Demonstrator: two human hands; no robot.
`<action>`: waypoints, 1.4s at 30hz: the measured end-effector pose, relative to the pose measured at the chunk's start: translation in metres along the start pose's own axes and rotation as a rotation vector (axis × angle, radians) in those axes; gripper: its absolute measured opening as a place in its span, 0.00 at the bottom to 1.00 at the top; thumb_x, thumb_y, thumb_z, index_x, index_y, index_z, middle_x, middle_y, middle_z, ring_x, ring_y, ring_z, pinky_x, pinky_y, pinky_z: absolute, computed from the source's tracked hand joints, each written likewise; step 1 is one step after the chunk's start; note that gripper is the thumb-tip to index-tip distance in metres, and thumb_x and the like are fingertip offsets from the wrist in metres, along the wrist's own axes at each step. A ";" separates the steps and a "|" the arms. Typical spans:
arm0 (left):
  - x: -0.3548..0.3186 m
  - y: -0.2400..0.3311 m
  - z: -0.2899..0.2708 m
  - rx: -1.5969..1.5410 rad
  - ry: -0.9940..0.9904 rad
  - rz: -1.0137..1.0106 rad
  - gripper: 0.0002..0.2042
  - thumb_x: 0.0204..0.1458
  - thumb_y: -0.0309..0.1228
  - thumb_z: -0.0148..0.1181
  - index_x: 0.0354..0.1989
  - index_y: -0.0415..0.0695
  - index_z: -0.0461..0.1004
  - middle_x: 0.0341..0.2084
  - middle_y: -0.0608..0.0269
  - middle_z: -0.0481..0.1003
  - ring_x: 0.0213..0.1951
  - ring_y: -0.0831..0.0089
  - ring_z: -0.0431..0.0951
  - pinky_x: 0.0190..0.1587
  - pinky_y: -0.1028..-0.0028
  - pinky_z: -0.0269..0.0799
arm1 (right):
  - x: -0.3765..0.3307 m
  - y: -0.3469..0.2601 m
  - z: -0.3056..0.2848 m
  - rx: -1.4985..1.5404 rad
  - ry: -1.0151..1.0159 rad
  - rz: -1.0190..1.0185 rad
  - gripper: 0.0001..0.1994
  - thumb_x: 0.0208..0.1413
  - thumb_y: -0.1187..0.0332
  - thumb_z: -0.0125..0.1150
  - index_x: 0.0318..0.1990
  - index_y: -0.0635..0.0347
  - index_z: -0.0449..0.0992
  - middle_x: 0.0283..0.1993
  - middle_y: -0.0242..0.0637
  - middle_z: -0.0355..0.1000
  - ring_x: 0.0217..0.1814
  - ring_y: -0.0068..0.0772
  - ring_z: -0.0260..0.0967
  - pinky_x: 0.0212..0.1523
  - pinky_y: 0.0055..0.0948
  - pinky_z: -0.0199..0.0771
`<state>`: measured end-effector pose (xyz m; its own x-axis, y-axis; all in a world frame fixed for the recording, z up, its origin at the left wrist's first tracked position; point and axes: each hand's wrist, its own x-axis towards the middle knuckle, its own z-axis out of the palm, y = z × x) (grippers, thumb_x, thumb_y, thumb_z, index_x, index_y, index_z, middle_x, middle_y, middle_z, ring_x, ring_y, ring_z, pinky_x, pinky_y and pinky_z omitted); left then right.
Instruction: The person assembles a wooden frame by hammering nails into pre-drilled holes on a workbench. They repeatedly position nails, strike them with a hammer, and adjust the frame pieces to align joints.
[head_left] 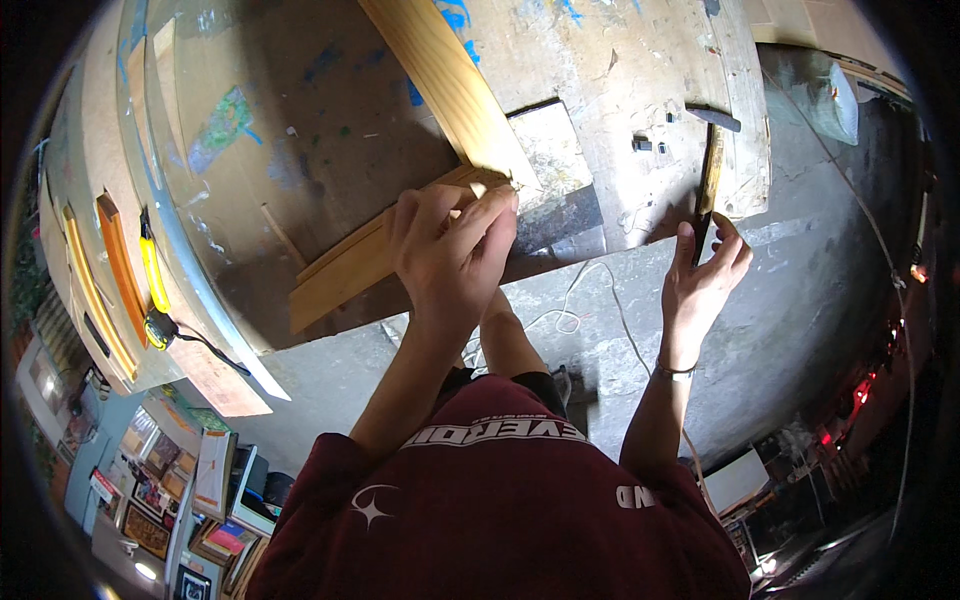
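Observation:
Two pale wooden strips meet at a corner in front of me: a long strip (455, 95) running up and away, and a shorter moulded strip (345, 270) running to the lower left. My left hand (450, 250) is at that joint, thumb and fingertips pinched together over it. Whatever sits between those fingertips is too small or hidden to name. At the table's right side, my right hand (700, 285) has its thumb and fingers around the lower end of a hammer's handle (711, 170). The dark hammer head (713, 117) points away from me, over the tabletop.
Small dark metal pieces (643, 144) lie left of the hammer. A dark-edged board (560, 160) is beside the corner. Yellow-handled cutter (152, 265), tape measure (160, 328) and wood strips (122, 265) lie left. A white cord (620, 310) trails across the floor.

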<state>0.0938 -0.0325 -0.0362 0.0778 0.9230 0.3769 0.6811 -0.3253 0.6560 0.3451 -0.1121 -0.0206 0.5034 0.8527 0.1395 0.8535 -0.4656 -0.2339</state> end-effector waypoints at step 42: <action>-0.005 0.002 0.007 0.003 -0.009 -0.035 0.08 0.46 0.29 0.76 0.35 0.52 0.89 0.19 0.79 0.73 0.27 0.75 0.68 0.42 0.68 0.57 | -0.064 -0.062 -0.050 0.491 -0.472 -0.142 0.06 0.70 0.70 0.56 0.43 0.64 0.76 0.25 0.36 0.74 0.19 0.25 0.71 0.22 0.26 0.66</action>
<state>0.1002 -0.0361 -0.0410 0.0605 0.9355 0.3480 0.6860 -0.2922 0.6664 0.2669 -0.1500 0.0329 0.1844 0.9610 -0.2062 0.6908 -0.2760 -0.6683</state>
